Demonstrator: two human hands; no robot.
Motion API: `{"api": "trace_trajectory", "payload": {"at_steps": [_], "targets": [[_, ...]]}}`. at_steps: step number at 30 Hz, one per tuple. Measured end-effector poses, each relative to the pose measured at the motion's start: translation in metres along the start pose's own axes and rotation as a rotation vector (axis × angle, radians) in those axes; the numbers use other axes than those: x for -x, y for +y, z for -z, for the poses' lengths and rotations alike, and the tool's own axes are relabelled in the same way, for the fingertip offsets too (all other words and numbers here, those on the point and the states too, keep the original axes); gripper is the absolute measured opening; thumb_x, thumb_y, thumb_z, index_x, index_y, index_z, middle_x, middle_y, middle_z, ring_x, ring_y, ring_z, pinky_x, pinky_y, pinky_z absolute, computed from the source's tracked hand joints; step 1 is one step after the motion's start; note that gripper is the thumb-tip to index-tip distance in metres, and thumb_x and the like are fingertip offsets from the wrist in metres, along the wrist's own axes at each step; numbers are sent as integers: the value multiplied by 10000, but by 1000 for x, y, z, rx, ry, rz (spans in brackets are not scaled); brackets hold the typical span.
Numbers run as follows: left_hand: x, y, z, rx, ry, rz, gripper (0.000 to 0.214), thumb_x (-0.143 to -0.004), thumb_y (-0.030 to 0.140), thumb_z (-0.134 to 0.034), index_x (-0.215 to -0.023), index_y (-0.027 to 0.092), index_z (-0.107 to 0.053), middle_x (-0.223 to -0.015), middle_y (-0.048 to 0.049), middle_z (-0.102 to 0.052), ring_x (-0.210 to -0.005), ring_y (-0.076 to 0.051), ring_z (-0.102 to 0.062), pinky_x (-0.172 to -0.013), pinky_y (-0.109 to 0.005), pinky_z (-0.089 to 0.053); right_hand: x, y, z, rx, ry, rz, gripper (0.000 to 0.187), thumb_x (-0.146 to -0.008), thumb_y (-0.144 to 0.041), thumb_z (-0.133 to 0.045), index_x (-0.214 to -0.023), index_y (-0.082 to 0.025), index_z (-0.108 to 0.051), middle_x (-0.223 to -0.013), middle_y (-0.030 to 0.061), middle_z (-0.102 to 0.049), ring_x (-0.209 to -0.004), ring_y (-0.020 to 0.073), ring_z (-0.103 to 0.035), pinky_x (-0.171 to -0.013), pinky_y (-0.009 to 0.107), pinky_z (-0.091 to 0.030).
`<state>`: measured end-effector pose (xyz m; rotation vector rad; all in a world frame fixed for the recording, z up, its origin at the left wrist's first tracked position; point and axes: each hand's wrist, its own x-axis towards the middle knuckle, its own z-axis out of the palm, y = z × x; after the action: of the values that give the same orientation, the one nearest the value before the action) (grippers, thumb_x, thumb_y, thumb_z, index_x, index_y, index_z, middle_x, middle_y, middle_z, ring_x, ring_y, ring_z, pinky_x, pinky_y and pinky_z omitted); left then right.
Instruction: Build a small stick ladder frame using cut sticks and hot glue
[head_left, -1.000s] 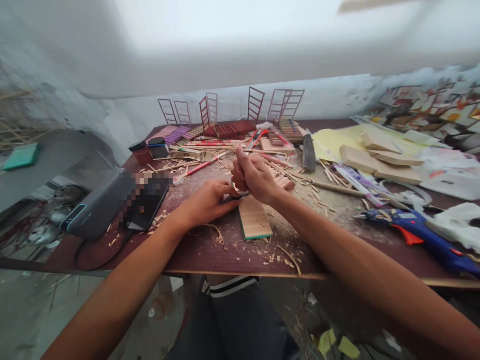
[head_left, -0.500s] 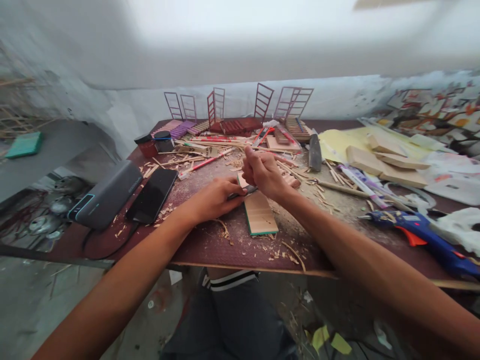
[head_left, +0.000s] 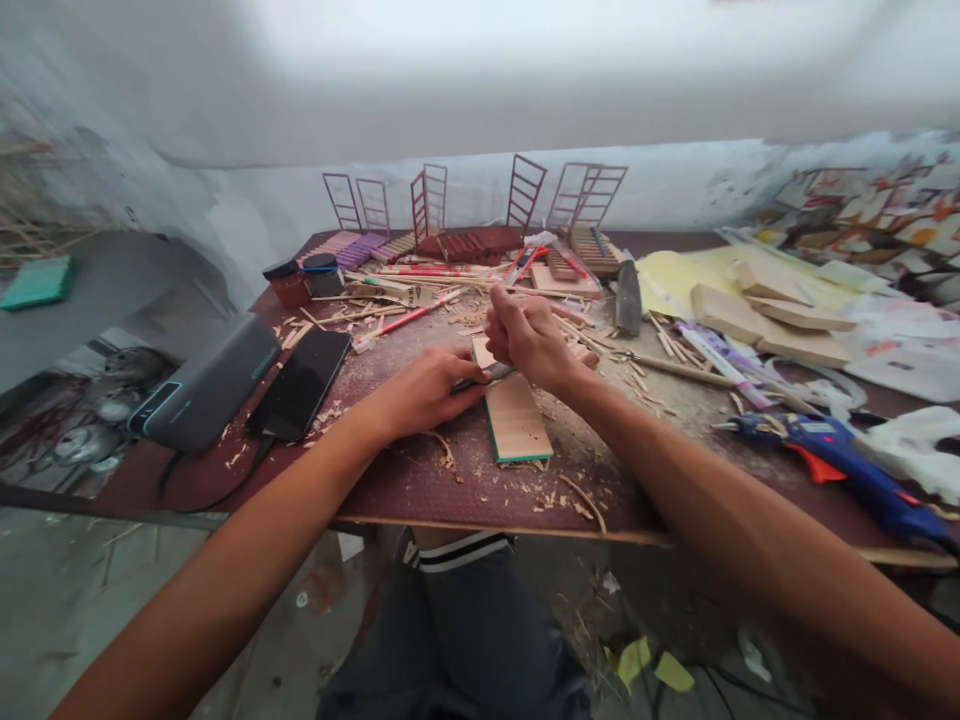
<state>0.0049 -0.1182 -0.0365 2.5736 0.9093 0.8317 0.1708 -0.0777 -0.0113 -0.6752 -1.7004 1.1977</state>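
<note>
A pale wooden block [head_left: 519, 425] with a green edge lies flat on the table, pointing away from me. Across it runs the dark metal blade of a knife [head_left: 495, 373]. My right hand [head_left: 527, 335] is closed in a fist, thumb uppermost, at the blade's right end; the handle is hidden inside it. At the other end, the fingers of my left hand [head_left: 427, 390] pinch the blade, low beside the block. Wood shavings [head_left: 448, 455] and thin curls lie around the block.
Small model chairs [head_left: 472, 240] and paint jars [head_left: 324, 275] stand at the back. Left are a phone [head_left: 300, 385] and a grey speaker-like box [head_left: 206, 380]; right, a blue glue gun [head_left: 832, 455], wooden blocks [head_left: 731, 318] and a dark hammer-like head [head_left: 628, 298]. Sticks litter the middle.
The view has shifted slightly, so everything sits a little higher in the picture. Both hands keep nearly the same grip and place over the block.
</note>
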Motion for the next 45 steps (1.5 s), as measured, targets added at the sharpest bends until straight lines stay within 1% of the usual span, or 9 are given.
{"api": "trace_trajectory", "payload": {"at_steps": [12, 16, 25, 29, 34, 37, 40, 43, 45], "targets": [[1, -1, 0, -4, 4, -23, 191, -970, 225, -616, -1042, 137, -769, -964, -103, -736, -860, -188, -696, -819, -343, -559, 1, 4, 5, 30, 63, 19, 674, -927, -798, -416, -546, -251, -308, -466, -84, -229, -418, 75, -225, -390, 255, -183], [1, 0, 0, -19, 8, -34, 176, -963, 192, -612, -1031, 149, -769, -1034, -106, -741, -934, -196, -703, -875, -353, -561, 1, 6, 1, 93, 28, 53, 660, -954, -753, -422, -543, -242, -344, -495, -55, -291, -458, 87, -287, -414, 258, -231], [1, 1, 1, -1, 10, -34, 185, -969, 194, -608, -1050, 148, -768, -1055, -110, -738, -944, -192, -701, -883, -356, -569, 0, 7, 1, 84, 16, 85, 686, -930, -779, -449, -518, -240, -342, -487, -55, -296, -437, 80, -262, -404, 269, -191], [2, 2, 1, 6, 1, -16, 196, -977, 210, -607, -1067, 132, -763, -982, -109, -731, -878, -189, -694, -839, -356, -568, 0, 6, 3, 44, 81, 32, 666, -939, -759, -459, -533, -248, -322, -476, -68, -251, -429, 81, -241, -402, 270, -190], [2, 2, 0, 23, 4, -2, 185, -964, 188, -615, -1060, 140, -765, -1025, -111, -728, -929, -194, -696, -878, -360, -559, -1, 7, 1, 48, 60, -16, 654, -934, -755, -470, -546, -251, -320, -464, -75, -261, -421, 75, -239, -392, 255, -185], [2, 1, 2, 58, 10, 32, 178, -957, 206, -636, -1060, 147, -767, -976, -91, -728, -855, -171, -683, -822, -336, -555, -6, -3, 13, -49, 149, -47, 661, -916, -770, -485, -547, -260, -283, -432, -94, -214, -385, 72, -178, -367, 264, -146], [3, -2, 8, 55, 38, 115, 143, -915, 194, -691, -1024, 151, -774, -953, -74, -720, -834, -164, -670, -810, -334, -555, -10, -22, 31, -204, 245, -40, 642, -948, -783, -372, -596, -270, -214, -429, -102, -155, -383, 88, -110, -357, 285, -132], [5, -6, 14, -44, 105, 245, 185, -895, 200, -711, -1067, 160, -766, -973, -80, -707, -871, -195, -675, -846, -394, -568, -9, -37, 44, -249, 215, -70, 627, -956, -796, -317, -641, -275, -168, -439, -101, -136, -402, 99, -84, -362, 297, -136], [5, -5, 14, -107, 176, 257, 262, -864, 239, -760, -1117, 171, -748, -1104, -111, -696, -1037, -251, -671, -948, -474, -551, -6, -41, 47, -245, 168, -102, 634, -938, -824, -320, -659, -277, -159, -448, -101, -143, -411, 98, -79, -366, 297, -136]]}}
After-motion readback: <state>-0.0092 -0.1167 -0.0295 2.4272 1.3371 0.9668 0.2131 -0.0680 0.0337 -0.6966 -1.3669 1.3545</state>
